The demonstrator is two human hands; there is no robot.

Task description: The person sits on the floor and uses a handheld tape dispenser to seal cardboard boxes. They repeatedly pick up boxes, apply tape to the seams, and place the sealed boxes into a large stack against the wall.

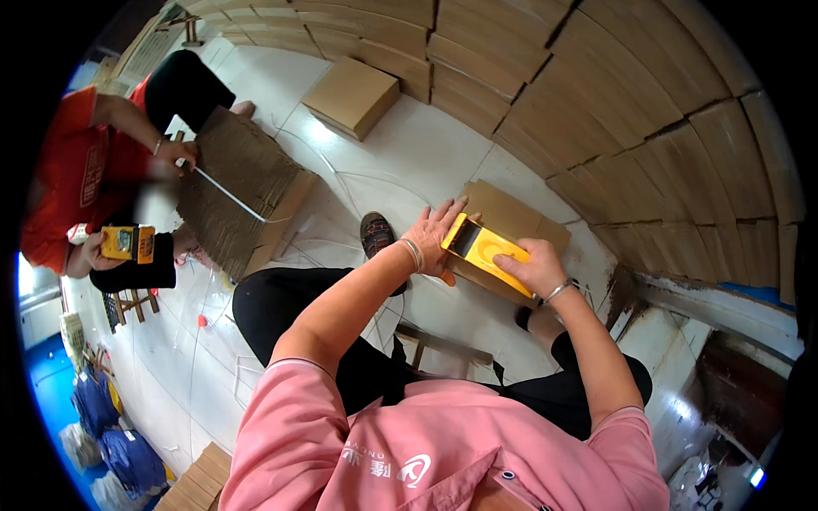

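My right hand grips the rear of a yellow hand-held tool, with the thumb on its top. The tool lies tilted over a flat brown cardboard carton between my knees. My left hand is spread at the tool's front end, fingers reaching over the carton's edge; whether the palm presses on the carton or the tool cannot be told. A small orange piece shows below that hand. The tool's underside and most of the carton's near side are hidden.
Stacked cartons form a wall ahead and right. A single carton lies on the tiled floor. At left, a co-worker holds another yellow tool and a white strap over a cardboard stack. Loose straps cross the floor.
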